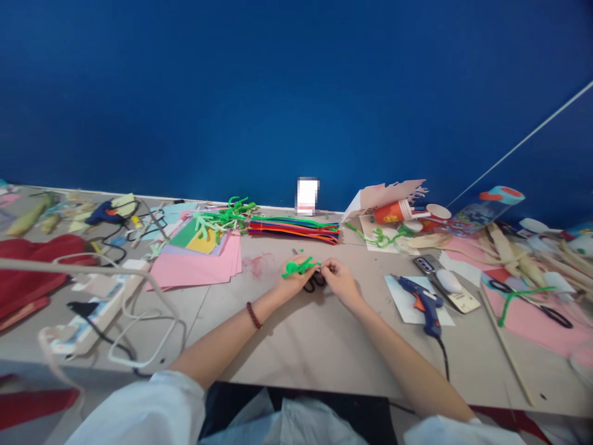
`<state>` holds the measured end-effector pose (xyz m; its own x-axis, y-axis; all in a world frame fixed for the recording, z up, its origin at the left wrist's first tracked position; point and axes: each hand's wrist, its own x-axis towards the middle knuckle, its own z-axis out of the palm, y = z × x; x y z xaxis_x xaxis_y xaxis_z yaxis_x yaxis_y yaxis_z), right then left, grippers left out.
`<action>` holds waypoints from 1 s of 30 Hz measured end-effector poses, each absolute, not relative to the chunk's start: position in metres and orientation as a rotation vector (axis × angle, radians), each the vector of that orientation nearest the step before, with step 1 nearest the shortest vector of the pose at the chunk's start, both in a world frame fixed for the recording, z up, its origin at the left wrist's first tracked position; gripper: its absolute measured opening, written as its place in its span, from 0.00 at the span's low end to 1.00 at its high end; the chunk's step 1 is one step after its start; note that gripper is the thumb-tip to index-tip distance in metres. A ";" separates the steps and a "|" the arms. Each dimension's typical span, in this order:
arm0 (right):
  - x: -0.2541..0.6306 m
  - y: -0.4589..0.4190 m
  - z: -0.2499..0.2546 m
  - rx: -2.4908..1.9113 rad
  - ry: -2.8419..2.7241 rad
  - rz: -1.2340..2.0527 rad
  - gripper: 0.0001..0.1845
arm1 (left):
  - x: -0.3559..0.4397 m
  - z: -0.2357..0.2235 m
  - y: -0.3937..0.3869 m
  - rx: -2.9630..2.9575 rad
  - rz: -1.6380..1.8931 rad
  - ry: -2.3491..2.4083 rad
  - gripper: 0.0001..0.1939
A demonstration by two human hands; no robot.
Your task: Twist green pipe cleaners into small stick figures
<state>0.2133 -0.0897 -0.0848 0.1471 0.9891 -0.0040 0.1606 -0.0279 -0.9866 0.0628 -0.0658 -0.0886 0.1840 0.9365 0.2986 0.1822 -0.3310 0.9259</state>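
Observation:
My left hand (pixel 291 281) is closed around a bright green pipe cleaner shape (pixel 296 267), which has a coiled part at its left and a thin end pointing right. At that thin end, the fingertips of my right hand (pixel 340 281) are pinched together; the exact spot they grip is partly hidden. Black scissors (pixel 315 283) lie on the table between and beneath my hands, with their loops showing and most of the blades covered by my left hand. Just beyond my hands lies a bundle of colored pipe cleaners (pixel 294 230).
A blue glue gun (pixel 424 303) rests on paper at the right, beside a phone (pixel 447 284) and a wooden stick (pixel 504 346). Pink paper sheets (pixel 194 262) and green pipe cleaner pieces (pixel 227 215) are at the left, with a power strip (pixel 99 309) and loose cables nearer me.

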 end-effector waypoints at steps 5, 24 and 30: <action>0.211 -0.092 -0.081 -1.390 -1.170 1.001 0.12 | 0.064 -0.088 -0.073 1.756 1.262 0.937 0.09; 0.212 -0.089 -0.073 -1.126 -0.841 1.467 0.18 | 0.063 -0.083 -0.055 1.118 1.106 1.039 0.19; 0.212 -0.088 -0.077 -1.131 -0.916 1.440 0.21 | 0.060 -0.082 -0.054 1.105 1.102 1.023 0.18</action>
<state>0.2121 -0.0881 -0.0769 -0.0137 0.9855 -0.1693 -0.2650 -0.1668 -0.9497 0.0600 -0.0544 -0.0821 0.1618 0.9841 -0.0736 -0.1458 0.0976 0.9845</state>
